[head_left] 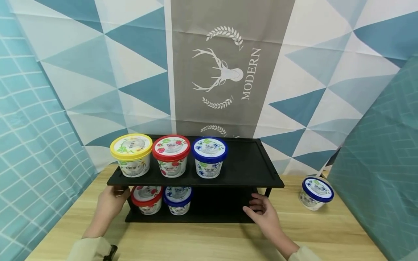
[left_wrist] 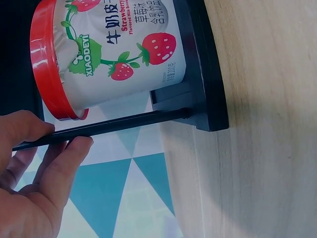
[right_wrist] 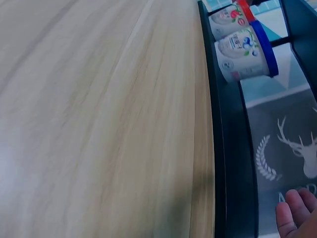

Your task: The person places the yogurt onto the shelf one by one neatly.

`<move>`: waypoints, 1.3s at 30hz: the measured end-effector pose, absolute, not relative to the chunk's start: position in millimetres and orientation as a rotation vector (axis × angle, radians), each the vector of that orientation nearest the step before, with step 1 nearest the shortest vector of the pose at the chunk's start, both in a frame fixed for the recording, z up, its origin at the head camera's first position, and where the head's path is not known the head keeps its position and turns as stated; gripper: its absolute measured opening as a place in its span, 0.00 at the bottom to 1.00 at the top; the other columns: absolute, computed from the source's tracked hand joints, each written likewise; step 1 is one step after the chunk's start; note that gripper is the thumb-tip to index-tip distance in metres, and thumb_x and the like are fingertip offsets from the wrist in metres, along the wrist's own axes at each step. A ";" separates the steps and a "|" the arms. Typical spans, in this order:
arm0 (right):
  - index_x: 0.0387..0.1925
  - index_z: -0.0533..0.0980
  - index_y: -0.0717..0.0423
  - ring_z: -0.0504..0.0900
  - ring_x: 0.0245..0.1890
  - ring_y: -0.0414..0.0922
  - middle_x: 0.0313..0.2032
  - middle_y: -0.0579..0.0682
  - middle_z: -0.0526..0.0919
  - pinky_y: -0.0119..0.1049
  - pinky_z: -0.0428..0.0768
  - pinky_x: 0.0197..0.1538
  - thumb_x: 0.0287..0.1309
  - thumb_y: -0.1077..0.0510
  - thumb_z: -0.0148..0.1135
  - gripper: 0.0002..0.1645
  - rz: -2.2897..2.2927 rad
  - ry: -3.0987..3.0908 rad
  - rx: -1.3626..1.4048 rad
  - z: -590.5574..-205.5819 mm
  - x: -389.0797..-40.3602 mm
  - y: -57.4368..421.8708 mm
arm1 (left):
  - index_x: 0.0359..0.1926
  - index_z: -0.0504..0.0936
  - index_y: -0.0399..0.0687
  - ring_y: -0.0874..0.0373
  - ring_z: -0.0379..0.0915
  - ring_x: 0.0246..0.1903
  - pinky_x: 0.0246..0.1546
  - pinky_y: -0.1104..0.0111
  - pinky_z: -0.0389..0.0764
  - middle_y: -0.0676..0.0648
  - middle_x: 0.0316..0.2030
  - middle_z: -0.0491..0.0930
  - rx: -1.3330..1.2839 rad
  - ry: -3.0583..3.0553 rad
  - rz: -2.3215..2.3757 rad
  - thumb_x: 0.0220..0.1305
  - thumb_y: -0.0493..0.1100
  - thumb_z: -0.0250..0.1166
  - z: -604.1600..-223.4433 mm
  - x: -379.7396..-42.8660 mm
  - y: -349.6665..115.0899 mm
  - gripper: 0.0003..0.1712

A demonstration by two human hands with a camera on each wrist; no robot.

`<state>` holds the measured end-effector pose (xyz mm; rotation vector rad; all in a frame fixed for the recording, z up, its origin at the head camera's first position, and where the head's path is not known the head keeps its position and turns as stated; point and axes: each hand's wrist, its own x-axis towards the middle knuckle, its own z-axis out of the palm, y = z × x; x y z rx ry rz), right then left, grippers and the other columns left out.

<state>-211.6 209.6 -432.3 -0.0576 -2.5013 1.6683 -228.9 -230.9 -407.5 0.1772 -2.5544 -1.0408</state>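
Note:
A black two-tier rack (head_left: 248, 159) stands on the wooden table. My left hand (head_left: 112, 201) is at its left end; the left wrist view shows thumb and fingers pinching a thin black post (left_wrist: 124, 120). Close by, a red-lidded strawberry cup (left_wrist: 124, 54) sits on the lower tier, beside a blue-lidded cup (head_left: 177, 201). My right hand (head_left: 264, 214) is at the lower tier's right end, thumb apart from its bent fingers, with nothing visible in it. On the upper tier are a yellow-lidded cup (head_left: 132, 156), a red-lidded cup (head_left: 171, 156) and a blue-lidded cup (head_left: 209, 157).
Another blue-lidded cup (head_left: 316, 194) stands on the table (head_left: 183, 241) to the right of the rack. Behind hangs a patterned cloth (head_left: 222, 108). Blue tiled cloth (head_left: 32, 127) borders the left side, and a green-blue cloth (head_left: 382, 152) the right.

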 end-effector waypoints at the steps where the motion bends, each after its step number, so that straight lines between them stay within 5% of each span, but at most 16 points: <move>1: 0.53 0.65 0.48 0.74 0.42 0.42 0.45 0.54 0.74 0.28 0.74 0.38 0.45 0.46 0.64 0.33 1.662 -2.508 -0.072 -431.1 -210.1 213.0 | 0.45 0.70 0.36 0.38 0.73 0.41 0.36 0.55 0.77 0.32 0.40 0.75 0.176 -2.552 -1.037 0.57 0.41 0.54 -407.5 -228.8 -231.3 0.17; 10: 0.55 0.63 0.51 0.75 0.40 0.37 0.47 0.55 0.74 0.26 0.76 0.38 0.47 0.46 0.63 0.34 1.540 -2.489 -0.206 -424.2 -202.7 257.6 | 0.49 0.68 0.37 0.38 0.72 0.41 0.34 0.55 0.78 0.31 0.41 0.75 0.185 -2.558 -1.032 0.58 0.43 0.53 -410.6 -227.3 -235.7 0.19; 20: 0.57 0.61 0.48 0.73 0.32 0.24 0.43 0.45 0.73 0.21 0.76 0.31 0.38 0.36 0.65 0.45 1.325 -2.306 -0.492 -505.3 -244.0 378.9 | 0.49 0.68 0.37 0.37 0.73 0.40 0.32 0.56 0.78 0.30 0.40 0.75 0.172 -2.537 -1.001 0.58 0.41 0.54 -408.0 -224.3 -237.9 0.19; 25: 0.63 0.54 0.50 0.73 0.44 0.40 0.51 0.52 0.67 0.24 0.75 0.30 0.36 0.34 0.64 0.54 1.374 -2.244 -0.731 -504.0 -248.1 410.1 | 0.50 0.67 0.38 0.37 0.73 0.40 0.31 0.57 0.78 0.31 0.41 0.74 0.174 -2.551 -0.992 0.59 0.42 0.54 -405.6 -225.3 -237.1 0.19; 30: 0.67 0.40 0.56 0.58 0.59 0.60 0.63 0.66 0.53 0.50 0.70 0.50 0.37 0.29 0.59 0.65 1.428 -2.303 -0.884 -475.5 -240.6 406.2 | 0.50 0.67 0.38 0.37 0.73 0.41 0.31 0.58 0.78 0.31 0.41 0.75 0.172 -2.556 -0.997 0.59 0.43 0.54 -405.6 -227.1 -236.1 0.19; 33: 0.66 0.34 0.60 0.52 0.61 0.64 0.64 0.70 0.45 0.58 0.59 0.58 0.38 0.29 0.59 0.68 1.447 -2.332 -0.907 -458.3 -236.8 398.2 | 0.48 0.68 0.38 0.38 0.73 0.40 0.31 0.59 0.77 0.31 0.39 0.75 0.168 -2.551 -0.991 0.58 0.42 0.54 -406.8 -228.7 -235.1 0.18; 39: 0.66 0.30 0.62 0.47 0.63 0.65 0.65 0.71 0.40 0.59 0.53 0.61 0.37 0.31 0.62 0.72 1.414 -2.361 -0.917 -452.5 -241.9 393.8 | 0.44 0.70 0.36 0.38 0.74 0.39 0.33 0.56 0.78 0.32 0.37 0.76 0.175 -2.556 -0.985 0.56 0.41 0.55 -408.4 -229.9 -231.4 0.16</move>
